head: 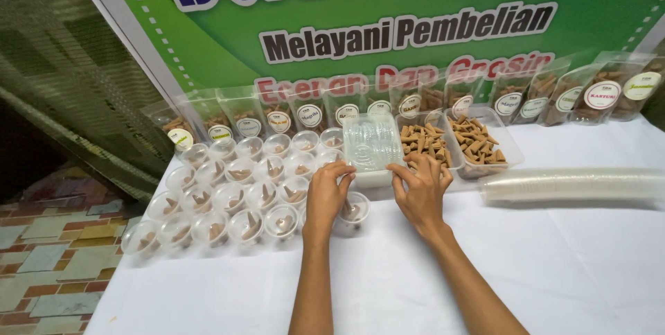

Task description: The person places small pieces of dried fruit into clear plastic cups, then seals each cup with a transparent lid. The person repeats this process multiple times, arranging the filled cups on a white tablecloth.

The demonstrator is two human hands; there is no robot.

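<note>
Left hand [327, 193] steadies a small clear cup [352, 212] holding an incense cone while right-hand fingers [410, 177] pinch its rim on the tabletop [554, 259].

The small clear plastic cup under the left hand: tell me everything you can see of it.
The small clear plastic cup stands upright on the white tablecloth, at the right end of the front row of similar cups. It is round, thin-walled and see-through, with brown cone-shaped pieces inside. No lid shows on it. The left hand covers its left side, fingers over the rim. The right hand is close by, apparently apart from it.
</note>
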